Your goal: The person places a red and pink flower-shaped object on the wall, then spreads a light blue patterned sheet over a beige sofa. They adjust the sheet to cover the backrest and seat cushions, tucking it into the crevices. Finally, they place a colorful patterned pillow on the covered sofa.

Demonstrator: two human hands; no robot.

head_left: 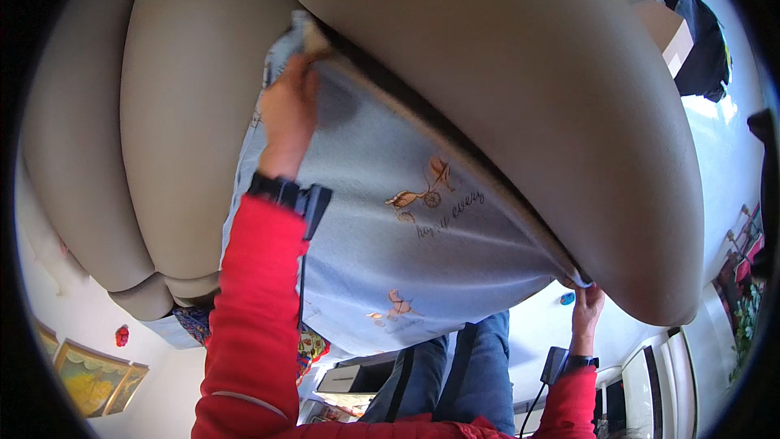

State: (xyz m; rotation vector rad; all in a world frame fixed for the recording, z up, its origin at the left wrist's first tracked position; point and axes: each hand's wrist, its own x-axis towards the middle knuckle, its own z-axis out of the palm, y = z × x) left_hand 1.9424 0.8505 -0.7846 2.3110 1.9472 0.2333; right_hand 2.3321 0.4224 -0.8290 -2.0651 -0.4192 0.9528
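A pale blue cloth point(365, 225), printed with orange horse carriages and writing, spreads over part of a grey-beige padded sofa point(499, 73). My left hand point(289, 110) holds the cloth's upper edge near its top corner, where the image is a little blurred. Lower down at the right, my right hand point(588, 311) pinches the other end of the same edge beside the rounded end of a cushion. Between my hands the edge runs taut and slanting along a dark gap under the large cushion. Both fingertips are partly hidden by cloth.
More sofa cushions point(177, 134) fill the left side. A patterned, colourful cloth point(312, 347) lies under the blue one. My legs in jeans point(481, 372) are below it. A cardboard box point(667, 30) and a dark bag point(701, 49) are at the upper right. Green leaves point(744, 323) show at the right rim.
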